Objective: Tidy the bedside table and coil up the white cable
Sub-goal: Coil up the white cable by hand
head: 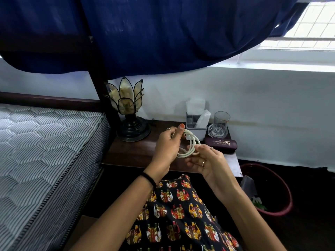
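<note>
The left hand (167, 144) gripped the white cable (190, 144), already looped, above the table (134, 154); the right hand (208, 160) pinched its lower loops; securing the loose end was judged next

White cable (190, 144) coiled between both hands

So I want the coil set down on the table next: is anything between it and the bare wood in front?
Nothing visible. Both hands, left hand and right hand, hold the white cable above the bedside table. The lamp, tissue holder, glass and spectacle case sit behind or beside.
</note>
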Demonstrator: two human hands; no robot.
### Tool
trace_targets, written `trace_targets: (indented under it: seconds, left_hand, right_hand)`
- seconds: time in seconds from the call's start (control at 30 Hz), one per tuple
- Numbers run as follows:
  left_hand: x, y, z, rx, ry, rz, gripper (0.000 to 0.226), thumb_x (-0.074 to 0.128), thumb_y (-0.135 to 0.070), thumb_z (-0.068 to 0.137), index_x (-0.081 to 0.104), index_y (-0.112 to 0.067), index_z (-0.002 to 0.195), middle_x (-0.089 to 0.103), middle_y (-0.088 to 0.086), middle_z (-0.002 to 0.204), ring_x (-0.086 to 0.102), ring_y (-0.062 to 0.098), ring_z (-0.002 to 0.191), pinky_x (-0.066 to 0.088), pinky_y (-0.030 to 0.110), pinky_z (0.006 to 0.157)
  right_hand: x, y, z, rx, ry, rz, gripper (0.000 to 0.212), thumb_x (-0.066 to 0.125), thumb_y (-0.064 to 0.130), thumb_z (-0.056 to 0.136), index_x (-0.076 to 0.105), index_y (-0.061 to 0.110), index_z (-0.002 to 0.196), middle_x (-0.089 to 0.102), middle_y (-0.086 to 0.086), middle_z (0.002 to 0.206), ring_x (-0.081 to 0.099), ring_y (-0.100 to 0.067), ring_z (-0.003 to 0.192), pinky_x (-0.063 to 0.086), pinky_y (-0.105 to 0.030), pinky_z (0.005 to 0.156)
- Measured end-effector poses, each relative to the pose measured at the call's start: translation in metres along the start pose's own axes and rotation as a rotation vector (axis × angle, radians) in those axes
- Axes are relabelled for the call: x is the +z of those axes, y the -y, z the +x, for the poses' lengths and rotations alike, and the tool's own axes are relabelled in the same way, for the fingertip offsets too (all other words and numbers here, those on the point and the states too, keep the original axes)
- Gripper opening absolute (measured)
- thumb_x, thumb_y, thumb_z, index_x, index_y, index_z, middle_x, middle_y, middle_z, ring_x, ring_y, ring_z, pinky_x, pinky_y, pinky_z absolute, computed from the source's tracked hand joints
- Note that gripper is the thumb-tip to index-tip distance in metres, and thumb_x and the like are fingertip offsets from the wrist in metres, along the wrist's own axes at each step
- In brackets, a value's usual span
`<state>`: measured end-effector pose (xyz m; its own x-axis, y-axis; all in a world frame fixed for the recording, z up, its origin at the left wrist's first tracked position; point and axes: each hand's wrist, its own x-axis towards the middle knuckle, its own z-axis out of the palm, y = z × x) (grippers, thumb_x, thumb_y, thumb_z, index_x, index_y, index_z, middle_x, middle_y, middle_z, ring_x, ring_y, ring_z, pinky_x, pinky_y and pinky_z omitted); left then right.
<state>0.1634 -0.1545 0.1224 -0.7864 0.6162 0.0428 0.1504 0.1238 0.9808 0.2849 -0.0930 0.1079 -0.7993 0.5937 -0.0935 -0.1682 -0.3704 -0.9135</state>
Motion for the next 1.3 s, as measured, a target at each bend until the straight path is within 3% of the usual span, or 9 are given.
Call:
trace_targets:
  seconds: [0.07, 0.2, 0.33, 0.43, 0.57, 0.77, 0.97, 1.13, 1.3]
  left_hand:
    - [0.0, 0.0, 0.0, 0.055, 0.017, 0.06, 0.042, 0.045, -0.051, 0.091, 0.064, -0.015, 0.085, 0.067, 0.019, 0.085, 0.064, 0.029, 0.076, 0.052, 0.039, 0.068]
    - [-0.001, -0.001, -0.002, 0.059, 0.074, 0.092, 0.043, 0.044, -0.053, 0.091, 0.066, -0.016, 0.088, 0.07, 0.008, 0.087, 0.065, 0.017, 0.082, 0.05, 0.029, 0.071]
    - [-0.001, -0.004, -0.002, -0.051, 0.132, -0.108, 0.034, 0.048, -0.044, 0.092, 0.066, -0.017, 0.08, 0.064, -0.014, 0.058, 0.056, -0.008, 0.055, 0.046, 0.012, 0.055]
    - [-0.004, -0.009, -0.003, -0.254, 0.288, -0.423, 0.031, 0.047, -0.036, 0.095, 0.062, -0.012, 0.083, 0.064, -0.008, 0.058, 0.058, 0.0, 0.05, 0.049, 0.017, 0.05]
    - [-0.011, -0.016, -0.004, -0.368, 0.472, -0.525, 0.039, 0.04, -0.034, 0.098, 0.057, -0.001, 0.107, 0.065, 0.012, 0.082, 0.062, 0.018, 0.069, 0.052, 0.029, 0.065]
    - [0.001, -0.009, -0.006, -0.274, 0.267, -0.328, 0.027, 0.048, -0.034, 0.096, 0.053, -0.01, 0.086, 0.049, -0.003, 0.058, 0.047, 0.004, 0.044, 0.04, 0.016, 0.043]
    - [0.002, 0.0, -0.001, -0.28, 0.143, -0.365, 0.032, 0.048, -0.033, 0.096, 0.048, -0.016, 0.069, 0.038, -0.004, 0.054, 0.032, 0.002, 0.036, 0.027, 0.016, 0.038]
    - [0.004, 0.006, 0.001, -0.397, 0.087, -0.462, 0.032, 0.047, -0.037, 0.096, 0.052, -0.015, 0.074, 0.04, -0.004, 0.051, 0.039, 0.009, 0.044, 0.037, 0.024, 0.048]
    - [0.005, 0.007, 0.004, -0.399, -0.047, -0.527, 0.035, 0.047, -0.036, 0.096, 0.055, -0.016, 0.069, 0.043, -0.007, 0.045, 0.042, 0.008, 0.041, 0.038, 0.021, 0.045]
  right_hand:
    - [0.001, 0.0, 0.001, -0.015, -0.028, -0.063, 0.028, 0.073, 0.026, 0.078, 0.065, 0.012, 0.101, 0.068, 0.0, 0.075, 0.065, -0.019, 0.07, 0.056, -0.028, 0.068]
    - [0.004, -0.001, 0.001, -0.079, -0.054, -0.125, 0.028, 0.065, 0.005, 0.086, 0.059, 0.013, 0.112, 0.065, 0.0, 0.075, 0.063, -0.015, 0.068, 0.055, -0.023, 0.061]
    - [0.003, 0.002, 0.001, -0.072, 0.008, -0.047, 0.029, 0.059, -0.003, 0.087, 0.056, 0.007, 0.115, 0.072, -0.002, 0.081, 0.071, -0.014, 0.075, 0.055, -0.021, 0.062]
    - [0.001, 0.004, 0.003, -0.052, 0.046, 0.008, 0.032, 0.06, -0.006, 0.084, 0.056, 0.003, 0.115, 0.073, -0.007, 0.089, 0.069, -0.021, 0.084, 0.059, -0.029, 0.074]
    - [-0.003, 0.012, 0.01, 0.029, 0.122, -0.043, 0.043, 0.07, -0.001, 0.072, 0.055, 0.003, 0.112, 0.071, -0.011, 0.093, 0.066, -0.028, 0.091, 0.051, -0.039, 0.088]
    - [0.001, 0.008, 0.02, 0.108, 0.072, -0.255, 0.047, 0.068, -0.012, 0.077, 0.045, 0.013, 0.109, 0.07, -0.002, 0.083, 0.069, -0.012, 0.074, 0.054, -0.023, 0.06]
    - [0.011, -0.008, 0.01, -0.24, -0.181, -0.836, 0.075, 0.078, 0.012, 0.074, 0.023, 0.04, 0.117, 0.051, 0.002, 0.105, 0.058, -0.015, 0.092, 0.05, -0.03, 0.083]
    - [0.024, -0.02, -0.005, -0.563, -0.234, -1.211, 0.026, 0.067, 0.014, 0.084, 0.062, 0.022, 0.108, 0.046, 0.001, 0.117, 0.038, -0.014, 0.106, 0.042, -0.038, 0.094]
    - [0.033, -0.025, -0.008, -0.504, -0.222, -1.211, 0.028, 0.069, 0.023, 0.082, 0.066, 0.023, 0.11, 0.045, 0.001, 0.135, 0.034, -0.02, 0.122, 0.034, -0.036, 0.105]
